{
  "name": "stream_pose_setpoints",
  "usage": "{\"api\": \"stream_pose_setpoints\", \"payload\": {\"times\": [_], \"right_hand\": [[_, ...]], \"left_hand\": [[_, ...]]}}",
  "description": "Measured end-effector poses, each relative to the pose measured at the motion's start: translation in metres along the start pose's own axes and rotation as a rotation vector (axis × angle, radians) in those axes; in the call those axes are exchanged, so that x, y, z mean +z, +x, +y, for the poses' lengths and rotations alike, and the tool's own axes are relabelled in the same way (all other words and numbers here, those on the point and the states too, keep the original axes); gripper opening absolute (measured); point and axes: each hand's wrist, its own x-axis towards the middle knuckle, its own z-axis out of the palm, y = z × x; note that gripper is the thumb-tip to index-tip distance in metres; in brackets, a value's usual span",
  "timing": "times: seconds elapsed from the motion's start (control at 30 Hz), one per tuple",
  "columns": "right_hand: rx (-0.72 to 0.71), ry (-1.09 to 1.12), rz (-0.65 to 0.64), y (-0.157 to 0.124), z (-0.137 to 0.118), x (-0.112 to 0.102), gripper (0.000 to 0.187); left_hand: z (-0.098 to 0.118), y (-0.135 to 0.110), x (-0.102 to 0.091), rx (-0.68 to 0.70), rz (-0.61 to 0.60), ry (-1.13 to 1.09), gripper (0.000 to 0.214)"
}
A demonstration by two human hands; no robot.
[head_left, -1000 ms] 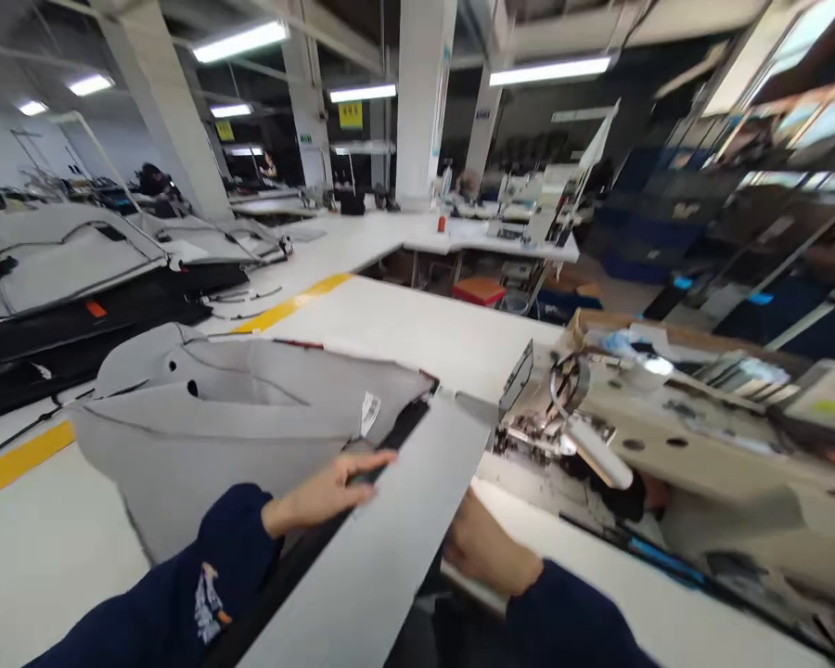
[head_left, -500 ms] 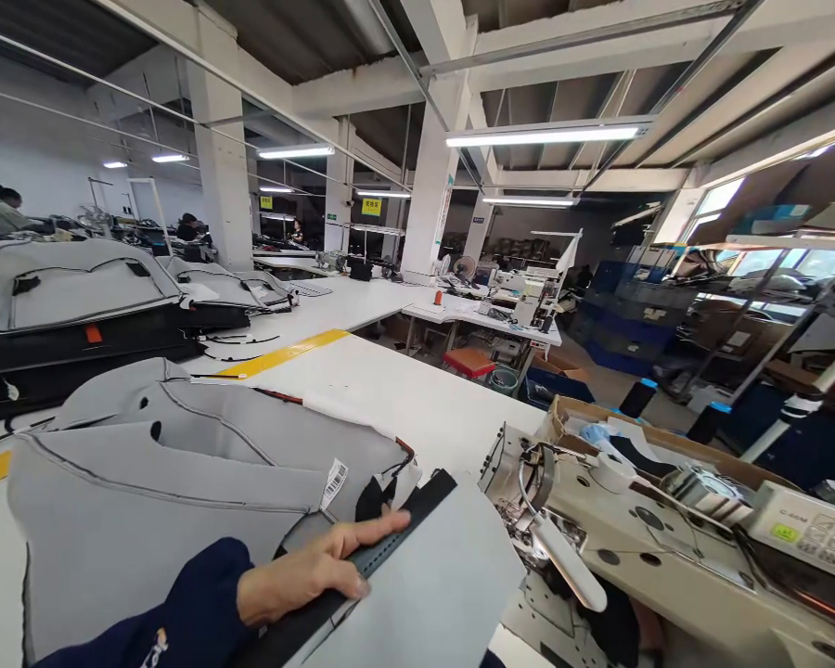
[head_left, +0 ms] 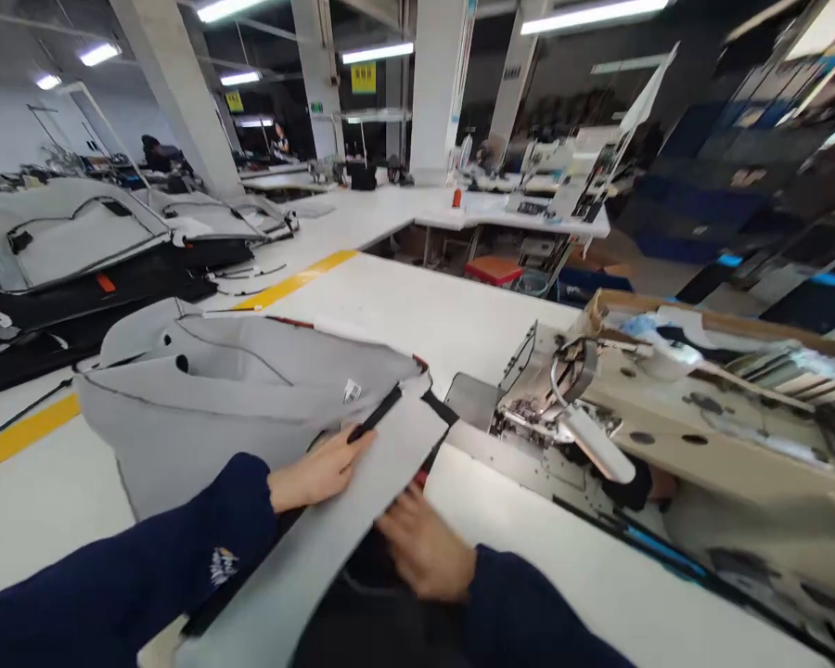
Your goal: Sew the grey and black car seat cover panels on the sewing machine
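Left hand (head_left: 318, 475) lies flat, fingers spread, on strip (head_left: 390, 447); right hand (head_left: 424, 549) grip, I can't tell. I press evenly, strip edge straight toward machine (head_left: 563, 408).

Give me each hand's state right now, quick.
Left hand: open, pressing flat on the grey fabric strip.
Right hand: at the strip's near edge; grip cannot be told.

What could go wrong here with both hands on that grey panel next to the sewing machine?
1. The left hand only lies flat on the grey panel; the bulky grey cover beside it could drag and skew the black strip.
2. The right hand is blurred at the panel's edge, close to the sewing machine; fingers could stray toward its needle area.
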Motion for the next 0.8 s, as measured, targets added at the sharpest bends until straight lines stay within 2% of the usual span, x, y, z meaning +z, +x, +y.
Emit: {"api": "stream_pose_setpoints", "payload": {"times": [0.1,0.2,0.27,0.33,0.43,0.5,0.57,0.7,0.77,0.8], "right_hand": [[0.081,-0.105,0.017,-0.023,0.017,-0.006,0.062],[0.106,-0.256,0.014,-0.024,0.036,-0.018,0.051],[0.099,-0.313,-0.003,-0.012,0.040,-0.020,0.042],[0.111,-0.346,-0.034,0.002,0.040,-0.017,0.037],[0.165,-0.366,-0.106,0.018,0.040,-0.010,0.032],[0.192,-0.348,-0.156,0.023,0.044,-0.009,0.033],[0.189,-0.317,-0.179,0.025,0.049,-0.012,0.036],[0.187,-0.295,-0.129,0.023,0.056,-0.022,0.053],[0.185,-0.294,-0.140,0.024,0.060,-0.026,0.058],[0.186,-0.292,-0.167,0.026,0.062,-0.027,0.056]], "left_hand": [[0.002,-0.006,0.004,0.040,0.051,0.314,0.073],[0.032,0.007,0.003,0.179,0.091,0.567,0.058],[0.053,0.030,0.005,0.315,0.062,0.642,0.046],[0.066,0.062,0.011,0.431,-0.016,0.681,0.041],[0.065,0.115,0.023,0.542,-0.085,0.730,0.049],[0.057,0.143,0.028,0.547,-0.089,0.776,0.053],[0.049,0.162,0.026,0.498,-0.044,0.844,0.052],[0.044,0.179,0.010,0.411,0.043,0.967,0.036],[0.046,0.185,0.003,0.430,0.030,0.984,0.032],[0.048,0.189,0.001,0.456,0.024,0.973,0.032]]}}
